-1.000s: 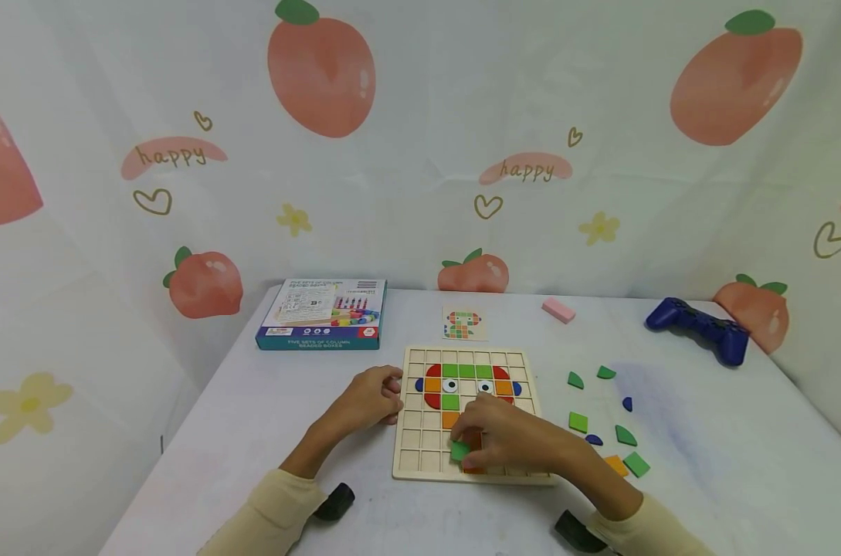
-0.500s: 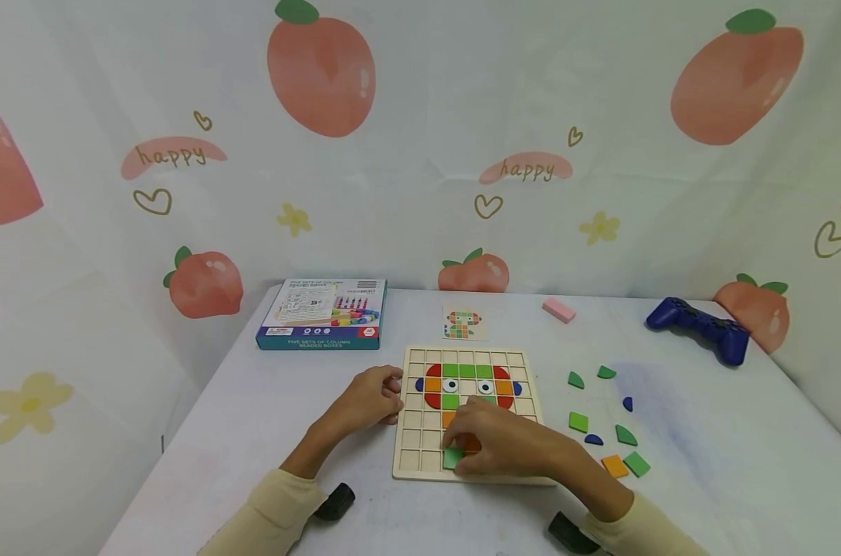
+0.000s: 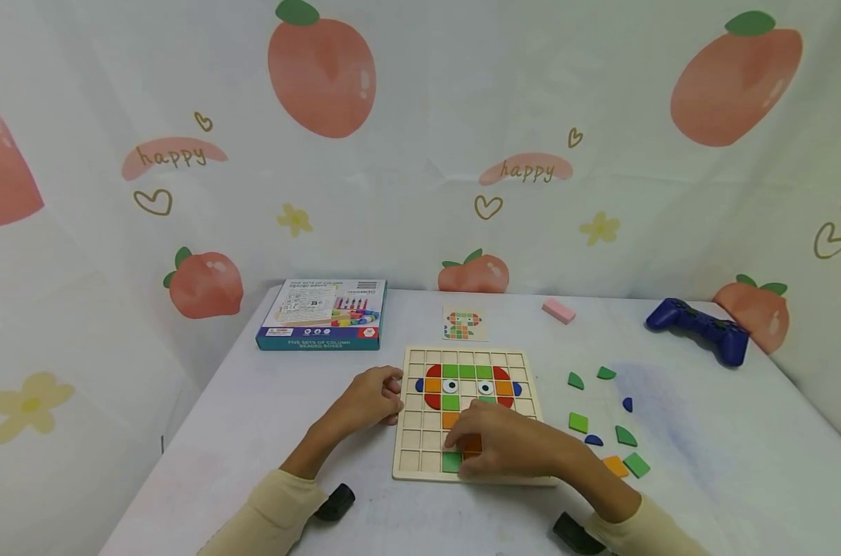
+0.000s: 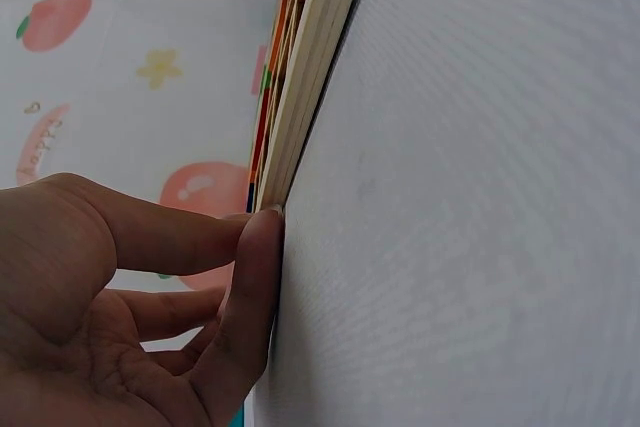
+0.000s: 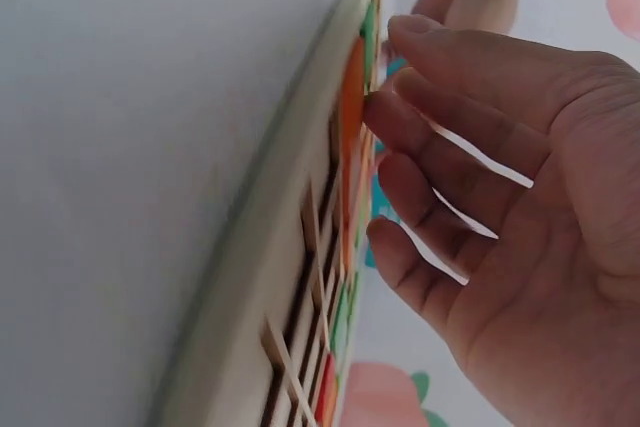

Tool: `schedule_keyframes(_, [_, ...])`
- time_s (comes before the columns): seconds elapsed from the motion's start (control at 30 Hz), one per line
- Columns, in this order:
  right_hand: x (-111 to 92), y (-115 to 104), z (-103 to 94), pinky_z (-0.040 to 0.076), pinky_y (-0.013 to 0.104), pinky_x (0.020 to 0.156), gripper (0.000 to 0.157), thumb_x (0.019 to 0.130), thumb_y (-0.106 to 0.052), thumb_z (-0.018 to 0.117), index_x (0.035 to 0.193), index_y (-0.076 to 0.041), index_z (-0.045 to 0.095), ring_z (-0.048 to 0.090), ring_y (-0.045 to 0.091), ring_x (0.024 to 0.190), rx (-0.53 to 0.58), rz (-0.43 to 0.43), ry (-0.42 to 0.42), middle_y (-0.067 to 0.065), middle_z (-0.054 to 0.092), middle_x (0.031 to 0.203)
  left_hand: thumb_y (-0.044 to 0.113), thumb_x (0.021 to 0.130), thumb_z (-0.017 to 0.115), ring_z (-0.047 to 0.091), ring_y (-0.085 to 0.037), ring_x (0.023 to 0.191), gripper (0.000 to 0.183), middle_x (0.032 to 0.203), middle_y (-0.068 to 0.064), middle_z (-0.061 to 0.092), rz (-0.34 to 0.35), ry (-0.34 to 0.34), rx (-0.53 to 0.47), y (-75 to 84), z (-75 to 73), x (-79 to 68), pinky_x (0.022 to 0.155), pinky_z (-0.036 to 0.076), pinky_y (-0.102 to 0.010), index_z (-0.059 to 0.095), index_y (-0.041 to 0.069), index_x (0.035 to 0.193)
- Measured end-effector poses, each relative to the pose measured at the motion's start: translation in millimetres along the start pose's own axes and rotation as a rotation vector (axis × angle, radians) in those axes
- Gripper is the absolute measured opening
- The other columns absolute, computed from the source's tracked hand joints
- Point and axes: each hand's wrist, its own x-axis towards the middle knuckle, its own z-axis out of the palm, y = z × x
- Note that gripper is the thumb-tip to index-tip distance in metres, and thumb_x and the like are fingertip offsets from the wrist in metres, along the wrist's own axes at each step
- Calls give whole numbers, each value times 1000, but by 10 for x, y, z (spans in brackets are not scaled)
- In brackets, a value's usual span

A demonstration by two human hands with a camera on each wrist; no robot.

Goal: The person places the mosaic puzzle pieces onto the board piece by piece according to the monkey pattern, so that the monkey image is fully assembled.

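Observation:
A pale wooden grid board [image 3: 413,440] lies on the table, with coloured tiles forming a figure with two eyes. My left hand [image 3: 371,398] is at the board's left edge; in the left wrist view its thumb and index finger pinch that edge. Over the lower middle of the board is my right hand [image 3: 506,440], its fingers loosely bent. The right wrist view shows nothing between that thumb and those fingers. Just beside the fingertips, a green square tile [image 3: 451,462] sits in a bottom-row cell. An orange tile [image 3: 450,420] shows higher up; the hand hides several cells.
Right of the board lie loose pieces, among them a green square [image 3: 578,422], an orange square [image 3: 615,466] and a blue half-circle [image 3: 594,439]. Behind are a pattern card [image 3: 465,324], pink block [image 3: 558,310], blue game controller [image 3: 698,330] and printed box [image 3: 320,314].
My right hand has moved slightly left and set the green square tile into a bottom-row cell, then let go of it. The left hand has stayed at the board's edge.

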Motion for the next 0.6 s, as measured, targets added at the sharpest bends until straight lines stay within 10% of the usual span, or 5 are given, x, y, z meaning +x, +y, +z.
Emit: schedule_keyframes(0.6, [-619,448,-337,52,28,82,32,91,-36,82,119,-21,77,59,12,97,76,124,163,-11,68,103,0,93,72,62,-18,85,52,105,-10,60,17,13,14,28,7,-32,72,63,-28,58,-7,143])
